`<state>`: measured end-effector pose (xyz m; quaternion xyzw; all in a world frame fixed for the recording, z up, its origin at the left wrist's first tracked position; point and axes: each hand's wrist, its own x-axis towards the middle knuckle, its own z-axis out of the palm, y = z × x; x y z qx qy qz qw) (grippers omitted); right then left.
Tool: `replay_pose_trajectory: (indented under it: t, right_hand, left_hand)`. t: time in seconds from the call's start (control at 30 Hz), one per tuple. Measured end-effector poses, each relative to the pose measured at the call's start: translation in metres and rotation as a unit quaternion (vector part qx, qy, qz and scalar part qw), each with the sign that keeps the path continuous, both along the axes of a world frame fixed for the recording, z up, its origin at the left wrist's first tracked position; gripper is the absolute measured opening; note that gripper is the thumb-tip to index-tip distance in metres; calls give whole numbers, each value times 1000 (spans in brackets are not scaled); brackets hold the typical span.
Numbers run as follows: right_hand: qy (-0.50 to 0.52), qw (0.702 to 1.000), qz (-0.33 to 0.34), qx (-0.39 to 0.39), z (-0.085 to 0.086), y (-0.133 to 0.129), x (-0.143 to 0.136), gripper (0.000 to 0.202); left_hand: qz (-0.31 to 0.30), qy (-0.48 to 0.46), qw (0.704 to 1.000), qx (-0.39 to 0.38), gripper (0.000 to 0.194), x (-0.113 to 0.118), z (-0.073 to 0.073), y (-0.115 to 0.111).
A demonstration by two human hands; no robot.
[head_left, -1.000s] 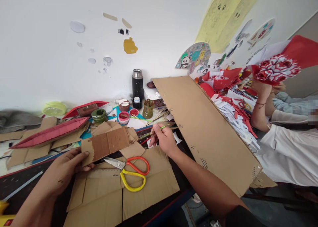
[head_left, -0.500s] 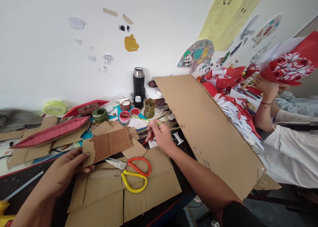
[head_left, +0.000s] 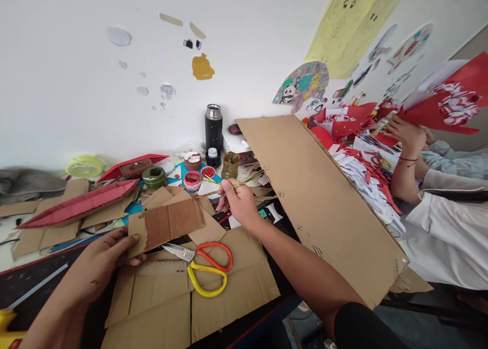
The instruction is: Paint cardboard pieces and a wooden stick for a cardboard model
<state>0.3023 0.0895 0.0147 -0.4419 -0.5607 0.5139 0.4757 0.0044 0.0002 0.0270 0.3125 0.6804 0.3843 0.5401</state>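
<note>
My left hand (head_left: 110, 250) grips the near-left end of a small cardboard piece (head_left: 173, 221), most of it coated in brown paint, with a bare strip by my fingers. In my right hand (head_left: 238, 201) is a thin green paintbrush (head_left: 213, 193), pinched between thumb and fingers. Its tip is at the far right corner of the painted cardboard; whether it touches is too small to tell. Scissors (head_left: 192, 260) with one orange and one yellow handle lie partly open just below, on larger cardboard sheets (head_left: 232, 293).
Paint jars stand behind: a green one (head_left: 154, 177), a red one (head_left: 192, 181) and a murky jar (head_left: 230, 166). A black thermos (head_left: 213, 133) is by the wall. A big cardboard panel (head_left: 324, 201) leans on the right; beyond it a co-worker's hands (head_left: 409, 138) hold a red paper bouquet (head_left: 453, 97).
My right hand has shifted slightly left, bringing the brush over the cardboard's far right corner. My left hand stays nearly still. The co-worker's bouquet has tilted and moved a little.
</note>
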Motion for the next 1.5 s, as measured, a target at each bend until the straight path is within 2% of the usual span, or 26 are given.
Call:
replay_pose_trajectory:
  t: [0.23, 0.37, 0.5, 0.8, 1.03, 1.27, 1.5]
  right_hand:
    - [-13, 1000, 8, -6, 4, -15, 10, 60]
    - [-13, 1000, 10, -15, 6, -20, 15, 61]
    - [-15, 1000, -2, -20, 6, -17, 12, 61]
    - [-25, 999, -11, 22, -2, 1, -1, 60]
    - [-57, 998, -6, 29, -7, -2, 2, 59]
    - [-77, 996, -2, 38, -1, -12, 8, 58]
    - [-73, 997, 13, 18, 7, -24, 17, 63]
  left_hand:
    - [9, 7, 1000, -10, 67, 6, 8, 2]
    - [-6, 6, 1000, 1, 65, 5, 5, 2]
    - [-18, 13, 1000, 5, 65, 3, 2, 2]
    - [-29, 11, 999, 11, 66, -2, 0, 1]
    - [-1, -1, 1000, 0, 70, -1, -2, 1]
    - [6, 4, 1000, -4, 69, 6, 7, 2]
    - [-13, 6, 1000, 5, 70, 2, 0, 3]
